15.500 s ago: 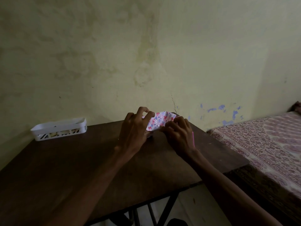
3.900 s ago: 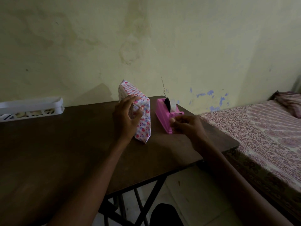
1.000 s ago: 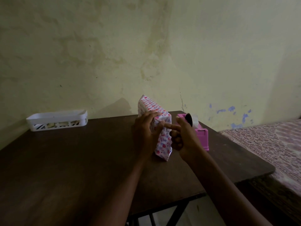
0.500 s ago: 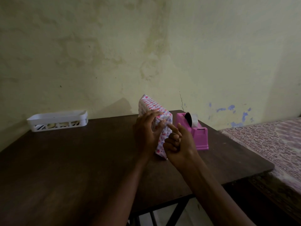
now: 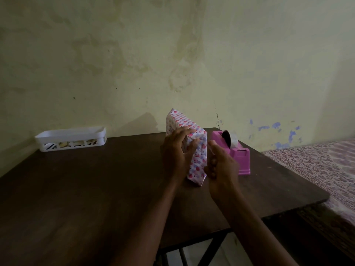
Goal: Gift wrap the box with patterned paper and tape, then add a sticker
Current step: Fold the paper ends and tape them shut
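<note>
The box (image 5: 198,160), wrapped in white paper with pink and blue spots, stands on its narrow edge on the dark wooden table (image 5: 96,189). My left hand (image 5: 176,154) grips its near end, fingers over the top edge and thumb on the front fold. My right hand (image 5: 221,166) is just right of the box with its lower fingers curled into the palm and the index finger raised beside the box's right face. I see nothing held in it. A pink tape dispenser (image 5: 242,158) with a roll of clear tape stands right behind that hand.
A white slotted basket (image 5: 71,138) with small items inside sits at the table's back left, against the stained wall. A bed with a patterned cover (image 5: 326,166) lies beyond the table's right edge. Black table legs show below the near edge.
My right index finger pressed on the box's front fold and slid down it, and the hand has now drawn back to the box's right side. My left hand keeps its hold.
</note>
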Available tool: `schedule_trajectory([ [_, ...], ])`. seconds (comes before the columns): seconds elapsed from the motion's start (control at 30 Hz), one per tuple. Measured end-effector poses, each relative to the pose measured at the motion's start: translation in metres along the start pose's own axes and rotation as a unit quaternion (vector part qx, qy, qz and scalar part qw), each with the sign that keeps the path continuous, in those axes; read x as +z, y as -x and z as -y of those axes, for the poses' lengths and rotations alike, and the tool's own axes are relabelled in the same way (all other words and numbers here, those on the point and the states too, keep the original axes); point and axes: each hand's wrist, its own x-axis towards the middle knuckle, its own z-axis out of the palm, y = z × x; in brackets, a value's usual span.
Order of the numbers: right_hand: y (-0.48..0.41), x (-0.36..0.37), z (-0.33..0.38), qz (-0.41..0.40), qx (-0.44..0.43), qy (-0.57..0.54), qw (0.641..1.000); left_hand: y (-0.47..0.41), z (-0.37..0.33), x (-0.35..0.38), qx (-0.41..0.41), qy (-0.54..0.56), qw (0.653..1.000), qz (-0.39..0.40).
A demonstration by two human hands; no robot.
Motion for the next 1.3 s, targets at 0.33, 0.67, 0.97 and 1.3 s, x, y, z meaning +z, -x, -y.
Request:
schedule_trajectory([
  [0.33,-0.023,-0.017,-0.006,0.009,-0.27,0.342,0.9,0.0,0.0,0.002,-0.007,0.01,1.0,-0.002],
  [0.67,-0.037,-0.008,-0.011,-0.016,-0.259,0.355,0.898,0.0,-0.001,0.0,-0.011,0.01,1.0,0.002],
  [0.97,-0.037,-0.008,-0.01,0.012,-0.244,0.339,0.908,0.0,0.0,0.0,-0.008,0.01,1.0,0.005],
  [1.3,-0.038,-0.011,-0.012,0.021,-0.29,0.382,0.877,0.0,0.0,0.002,-0.005,0.009,1.0,0.0],
])
